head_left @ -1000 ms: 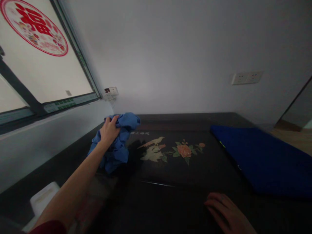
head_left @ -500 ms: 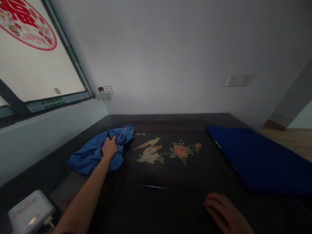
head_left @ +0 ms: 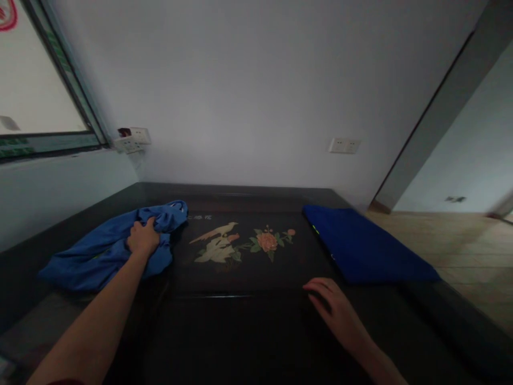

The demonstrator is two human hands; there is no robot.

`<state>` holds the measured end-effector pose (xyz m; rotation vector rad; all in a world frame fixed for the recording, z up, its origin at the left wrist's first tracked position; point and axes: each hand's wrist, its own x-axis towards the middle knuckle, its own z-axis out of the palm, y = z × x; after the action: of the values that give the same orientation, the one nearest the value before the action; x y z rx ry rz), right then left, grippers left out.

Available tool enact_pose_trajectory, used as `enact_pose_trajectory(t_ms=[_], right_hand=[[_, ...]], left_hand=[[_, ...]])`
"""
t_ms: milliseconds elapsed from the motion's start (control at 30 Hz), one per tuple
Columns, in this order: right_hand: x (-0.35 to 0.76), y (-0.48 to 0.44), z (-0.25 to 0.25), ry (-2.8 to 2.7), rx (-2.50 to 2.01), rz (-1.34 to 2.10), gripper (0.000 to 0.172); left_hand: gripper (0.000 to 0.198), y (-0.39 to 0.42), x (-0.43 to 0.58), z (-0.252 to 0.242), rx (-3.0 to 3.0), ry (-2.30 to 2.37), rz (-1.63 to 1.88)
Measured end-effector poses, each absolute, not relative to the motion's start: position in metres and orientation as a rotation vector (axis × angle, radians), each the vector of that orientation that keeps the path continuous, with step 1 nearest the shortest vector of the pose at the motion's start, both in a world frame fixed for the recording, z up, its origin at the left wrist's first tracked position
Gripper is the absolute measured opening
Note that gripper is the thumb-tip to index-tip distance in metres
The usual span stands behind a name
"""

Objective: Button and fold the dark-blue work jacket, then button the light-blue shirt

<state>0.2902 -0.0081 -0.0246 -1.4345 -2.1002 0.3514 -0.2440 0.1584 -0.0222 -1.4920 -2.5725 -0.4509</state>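
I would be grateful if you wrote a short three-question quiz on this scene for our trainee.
1. Multiple choice: what is the left hand gripping?
A) a wall socket
B) the rumpled blue cloth
C) the window frame

2. True or false: the right hand holds nothing that shows in the picture.

3. Fill in the missing word: as the picture shows it, the painted pink flower lies to the ____ of the painted bird.

Key: 1. B; 2. true; 3. right
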Motion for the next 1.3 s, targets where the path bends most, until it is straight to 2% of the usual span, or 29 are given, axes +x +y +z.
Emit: enact_pose_trajectory(t_ms=[100,267,400,567,667,767,967,1133,1233,1300], right_hand=[[0.316,0.016,-0.018,-2.026,-1.459,0.187,0.025],[0.359,0.077,-0.021,-1.958,-1.734,-0.056,0.037],[0.37,0.114,-0.035,-1.923,-2.15,-0.117,0.056],[0.372,0.133,-0.054,-1.898,-2.385,-0.19,0.051],[0.375,0.137,-0.056,-1.952,-2.385,-0.233,0.045],[0.375,0.139,-0.05,-1.982,-2.381,-0.229,0.044],[0.335,0.134,-0.025,-1.965,-2.343,-0.139,0.044],[0.247,0.092,-0.012,-2.292,-2.08,-0.022,0.049],[0.194,0.051,-0.011,-2.506,-1.889,0.11,0.058],[0.17,0.024,-0.008,-2.59,-1.789,0.258,0.055]], left_hand=[[0.058,0.158,-0.241,-0.014,-1.461,-2.638,-0.486],[0.078,0.148,-0.23,0.007,-1.54,-2.736,-0.54],[0.063,0.137,-0.206,0.025,-1.61,-2.535,-0.596],[0.042,0.142,-0.164,0.042,-2.058,-2.107,-0.94],[0.035,0.145,-0.143,0.048,-2.331,-1.799,-1.143],[0.033,0.141,-0.124,0.049,-2.458,-1.705,-1.208],[0.029,0.135,-0.097,0.033,-2.693,-1.669,-1.069],[0.03,0.139,-0.092,0.018,-2.779,-1.703,-0.975],[0.034,0.143,-0.091,0.006,-2.775,-1.74,-0.884],[0.042,0.145,-0.09,-0.004,-2.675,-1.836,-0.774]])
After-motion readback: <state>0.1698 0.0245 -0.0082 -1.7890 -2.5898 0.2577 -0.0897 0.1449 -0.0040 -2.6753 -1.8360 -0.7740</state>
